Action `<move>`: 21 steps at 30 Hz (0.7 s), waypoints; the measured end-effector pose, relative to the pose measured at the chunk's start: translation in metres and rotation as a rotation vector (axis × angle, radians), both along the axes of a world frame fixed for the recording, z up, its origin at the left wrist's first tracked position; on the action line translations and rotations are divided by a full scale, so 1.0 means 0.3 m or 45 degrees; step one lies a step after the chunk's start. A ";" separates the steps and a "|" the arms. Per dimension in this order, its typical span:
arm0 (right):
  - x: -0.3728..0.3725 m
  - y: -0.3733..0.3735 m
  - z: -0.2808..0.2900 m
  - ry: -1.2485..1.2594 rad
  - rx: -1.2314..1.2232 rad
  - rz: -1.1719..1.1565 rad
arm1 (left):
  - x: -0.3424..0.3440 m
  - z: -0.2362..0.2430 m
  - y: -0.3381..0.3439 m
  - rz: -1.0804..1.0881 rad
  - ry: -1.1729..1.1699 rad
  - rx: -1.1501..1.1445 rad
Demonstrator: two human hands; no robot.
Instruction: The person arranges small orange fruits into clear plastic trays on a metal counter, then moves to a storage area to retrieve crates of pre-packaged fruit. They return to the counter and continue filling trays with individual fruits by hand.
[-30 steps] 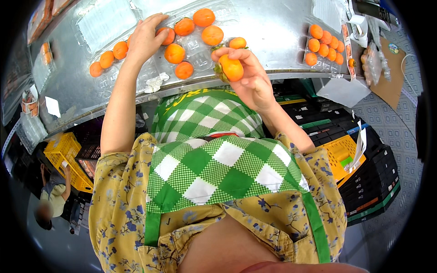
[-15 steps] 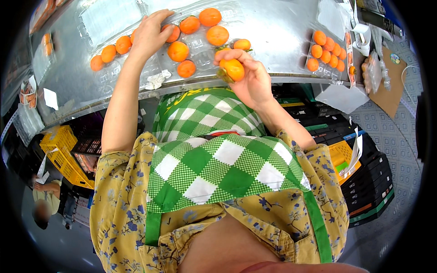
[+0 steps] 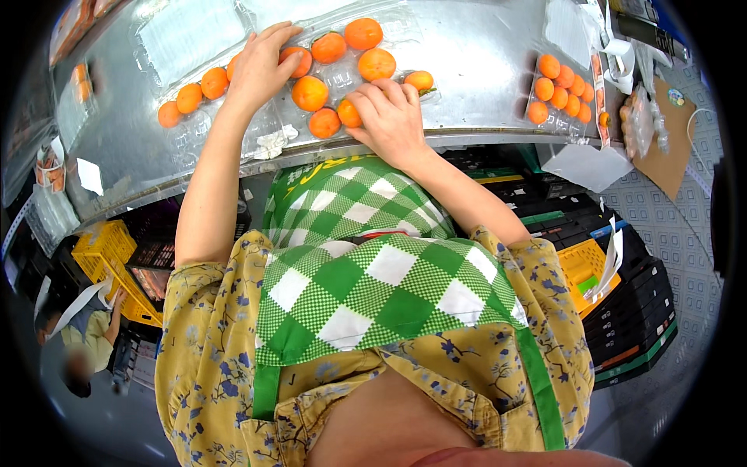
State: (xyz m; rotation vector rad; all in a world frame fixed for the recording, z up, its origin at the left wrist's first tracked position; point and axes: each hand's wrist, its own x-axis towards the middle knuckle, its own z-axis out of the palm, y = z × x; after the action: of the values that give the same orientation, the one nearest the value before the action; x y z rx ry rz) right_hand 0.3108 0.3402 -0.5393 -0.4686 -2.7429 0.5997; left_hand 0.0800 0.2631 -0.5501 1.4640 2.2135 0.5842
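Observation:
Several orange persimmons (image 3: 310, 93) sit in clear plastic trays (image 3: 338, 78) on the metal worktop. My left hand (image 3: 263, 70) bends around one persimmon (image 3: 296, 62) at the tray's left side, thumb against it and fingers beyond. Its palm partly covers a row with another persimmon (image 3: 215, 82). At the tray's near edge my right hand (image 3: 387, 124) closes over a persimmon (image 3: 349, 114), its fingertips hidden behind the hand. Just beyond that hand lie a larger persimmon (image 3: 377, 64) and, to its right, a smaller-looking one (image 3: 419, 80).
A filled persimmon tray (image 3: 559, 97) stands on the right. Stacked clear trays (image 3: 194, 35) lie at the back left, and crumpled white film (image 3: 276, 142) is at the front edge. Below are yellow crates (image 3: 109, 261) and black crates (image 3: 630, 327). Another person (image 3: 89, 338) is at lower left.
My right hand has moved left and down from above the near edge, setting the persimmon it held into the tray. My left hand stays almost in place. The other person's arm has shifted.

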 end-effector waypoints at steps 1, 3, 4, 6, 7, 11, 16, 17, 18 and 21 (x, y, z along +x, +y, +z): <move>0.000 0.004 -0.002 0.000 0.013 0.002 | 0.001 0.005 0.004 -0.002 -0.003 0.001; -0.001 0.006 -0.004 0.000 0.030 0.000 | 0.005 0.017 0.009 0.003 -0.008 -0.023; -0.004 0.002 -0.006 -0.004 0.035 -0.006 | 0.006 0.017 0.009 0.004 -0.014 -0.033; -0.007 -0.005 -0.016 -0.027 0.028 -0.012 | 0.001 0.008 0.007 0.006 -0.022 -0.012; -0.005 -0.007 -0.019 -0.043 0.015 -0.011 | 0.001 0.010 0.008 0.009 -0.022 -0.003; 0.004 0.013 0.013 -0.069 -0.077 0.046 | -0.001 0.026 0.015 0.013 -0.049 -0.010; 0.091 0.141 0.051 0.040 -0.129 -0.340 | -0.004 0.031 0.012 0.030 -0.054 0.008; 0.108 0.167 0.037 -0.048 -0.134 -0.398 | -0.004 0.027 0.010 0.027 -0.061 0.011; 0.120 0.184 0.027 -0.137 -0.140 -0.455 | -0.005 0.022 0.009 0.026 -0.067 0.015; 0.133 0.188 0.019 -0.256 -0.158 -0.401 | -0.012 0.019 0.006 0.028 -0.088 0.021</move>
State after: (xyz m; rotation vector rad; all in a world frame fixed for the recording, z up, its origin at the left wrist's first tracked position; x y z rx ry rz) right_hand 0.3507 0.3966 -0.5336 -1.0178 -2.7388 0.6734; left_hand 0.0763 0.2649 -0.5445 1.4077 2.1792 0.6524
